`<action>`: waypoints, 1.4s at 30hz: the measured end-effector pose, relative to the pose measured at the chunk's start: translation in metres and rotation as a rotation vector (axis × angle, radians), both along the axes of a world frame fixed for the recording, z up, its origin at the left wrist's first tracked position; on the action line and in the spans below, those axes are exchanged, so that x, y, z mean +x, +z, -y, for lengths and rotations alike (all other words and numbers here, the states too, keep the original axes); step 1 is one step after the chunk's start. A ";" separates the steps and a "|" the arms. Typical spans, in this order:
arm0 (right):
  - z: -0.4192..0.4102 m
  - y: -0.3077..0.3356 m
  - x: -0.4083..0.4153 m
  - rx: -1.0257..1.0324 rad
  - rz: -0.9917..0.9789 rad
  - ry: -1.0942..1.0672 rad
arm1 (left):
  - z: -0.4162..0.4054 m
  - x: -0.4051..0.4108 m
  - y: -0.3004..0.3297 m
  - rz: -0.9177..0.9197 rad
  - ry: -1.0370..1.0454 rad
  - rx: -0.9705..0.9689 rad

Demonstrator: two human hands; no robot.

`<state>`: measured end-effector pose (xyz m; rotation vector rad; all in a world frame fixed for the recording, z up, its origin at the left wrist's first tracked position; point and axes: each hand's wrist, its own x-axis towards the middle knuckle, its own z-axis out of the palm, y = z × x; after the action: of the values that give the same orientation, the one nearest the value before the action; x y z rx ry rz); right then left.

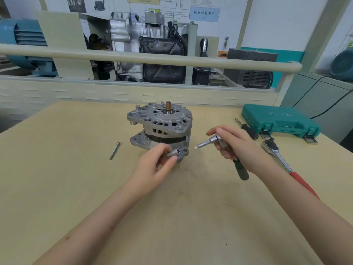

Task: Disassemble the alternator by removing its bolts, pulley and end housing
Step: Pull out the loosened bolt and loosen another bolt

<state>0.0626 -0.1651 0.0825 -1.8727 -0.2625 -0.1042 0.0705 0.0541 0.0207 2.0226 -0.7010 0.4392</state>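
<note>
Room: workshop bench with a cutaway engine display (152,50), wall diagrams and a blue motor (24,39) behind a rail.
Surface: pale wooden surface (57,188), carrying the work and the tools.
Alternator: the alternator (160,127) stands upright at mid-surface, shaft end up; no pulley shows on the shaft (168,106).
Loose bolt: one long bolt (114,150) lies on the surface, left of the alternator and apart from it.
Left hand: the left hand (154,167) pinches a small socket (172,153) between thumb and fingertips, just in front of the alternator's lower lug.
Right hand: the right hand (233,144) has its grip curled round a ratchet handle (241,171) with an extension bar (205,144) whose bare square end points at the socket, not yet touching it.
Other tools: a second ratchet with a red handle (286,165) and a closed green tool case (280,121) lie to the right.
Step in hand: probably fitting the socket to the extension, for the remaining through-bolts.
Next move: bring the socket's square hole in line with the bar's end, push until seated, then set it on a bolt head on the housing.
</note>
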 end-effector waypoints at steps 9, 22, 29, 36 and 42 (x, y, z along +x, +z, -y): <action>-0.027 0.008 -0.007 0.101 0.098 0.004 | 0.008 0.008 0.002 0.056 0.022 0.029; -0.032 0.004 0.007 -0.035 0.085 -0.015 | 0.011 0.007 0.013 0.151 0.037 0.154; -0.032 0.000 0.017 -0.139 0.084 -0.095 | 0.012 0.007 0.021 0.124 -0.023 0.199; -0.032 0.005 0.021 -0.175 0.044 -0.108 | 0.019 0.011 0.023 0.133 -0.044 0.191; -0.033 0.003 0.017 -0.115 -0.027 -0.101 | 0.021 0.013 0.026 0.152 0.012 0.302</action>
<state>0.0795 -0.1323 0.0859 -2.0003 -0.1579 -0.1346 0.0835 0.0335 0.0462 2.2937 -0.8930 0.5237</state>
